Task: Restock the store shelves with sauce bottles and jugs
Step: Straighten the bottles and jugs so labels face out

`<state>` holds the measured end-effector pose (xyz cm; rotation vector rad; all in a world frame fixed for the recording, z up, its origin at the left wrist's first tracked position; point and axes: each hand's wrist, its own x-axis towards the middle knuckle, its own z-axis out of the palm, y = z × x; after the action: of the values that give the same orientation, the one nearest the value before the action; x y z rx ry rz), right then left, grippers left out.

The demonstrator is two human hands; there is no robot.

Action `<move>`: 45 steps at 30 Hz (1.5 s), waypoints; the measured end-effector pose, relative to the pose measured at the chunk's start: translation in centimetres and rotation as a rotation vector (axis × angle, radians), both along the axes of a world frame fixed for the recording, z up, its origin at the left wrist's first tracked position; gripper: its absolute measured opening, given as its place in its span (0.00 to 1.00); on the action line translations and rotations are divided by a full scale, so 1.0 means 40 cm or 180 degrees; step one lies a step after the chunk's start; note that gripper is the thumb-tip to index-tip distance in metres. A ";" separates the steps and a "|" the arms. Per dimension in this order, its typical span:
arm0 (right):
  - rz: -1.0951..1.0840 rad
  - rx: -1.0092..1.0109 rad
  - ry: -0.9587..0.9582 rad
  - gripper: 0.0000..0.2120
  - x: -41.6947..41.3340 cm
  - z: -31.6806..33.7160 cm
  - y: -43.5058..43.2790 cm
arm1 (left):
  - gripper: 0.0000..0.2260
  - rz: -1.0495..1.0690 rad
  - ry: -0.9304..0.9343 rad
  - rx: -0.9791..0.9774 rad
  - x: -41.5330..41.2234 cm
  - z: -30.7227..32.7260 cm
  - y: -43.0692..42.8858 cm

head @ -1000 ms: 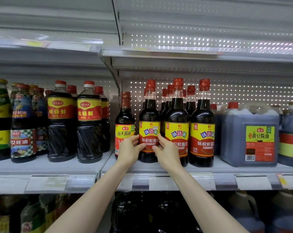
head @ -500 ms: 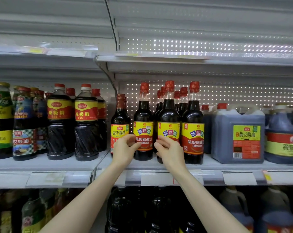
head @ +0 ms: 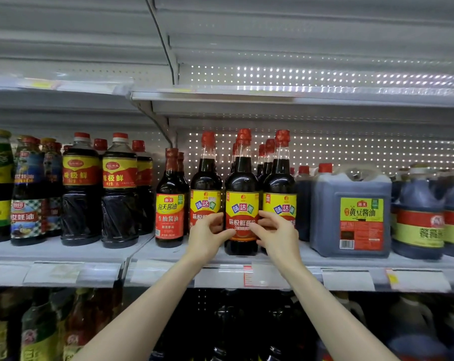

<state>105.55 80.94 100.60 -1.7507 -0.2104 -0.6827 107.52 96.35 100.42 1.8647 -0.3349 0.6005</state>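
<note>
Soy-sauce bottle [head: 241, 204], tall, dark and glossy with a red cap and a yellow-and-red paper label, stands upright at the front edge of the grey metal shelf [head: 350, 263], to the left of the big square blue plastic jug [head: 350, 212], with one like bottle between them. The person's left hand [head: 207, 238] curls its fingers round the side of the soy-sauce bottle away from the jug, thumb on the label. The right hand [head: 278, 235] clasps the side toward the jug, fingertips at the label's edge, so both hands are closed on the same bottle, low on its body. Its base looks to be on the shelf, though the hands hide part of it. The twin red-capped bottle [head: 281, 183] nearest the jug stands just beside the held one, and another twin [head: 206, 183] stands further from the jug, behind the left hand, with a shorter dark bottle bearing a yellow-and-red label [head: 169, 204] beyond that. The step seems to be squaring this bottle into the front row, label outward. The risk lies in the crowding: fingers wedged between close-packed bottles could nudge a neighbour as they pull out, and a tall narrow bottle knocked at the front edge may tip off the shelf. A twist with too little grip on the smooth body could also leave the label askew.
</note>
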 end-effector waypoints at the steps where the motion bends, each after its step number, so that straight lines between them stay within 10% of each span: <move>1: -0.0027 -0.0033 0.0007 0.21 0.003 0.000 -0.004 | 0.26 -0.0045 0.0038 -0.0041 0.002 -0.001 -0.005; 45: -0.0271 -0.0802 0.0253 0.24 0.074 -0.004 0.004 | 0.27 0.0077 0.0152 -0.0004 0.084 0.005 -0.037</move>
<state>108.53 81.08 100.44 -2.0339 -0.1738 -0.6687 110.86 94.89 100.61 1.8811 -0.2810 0.5715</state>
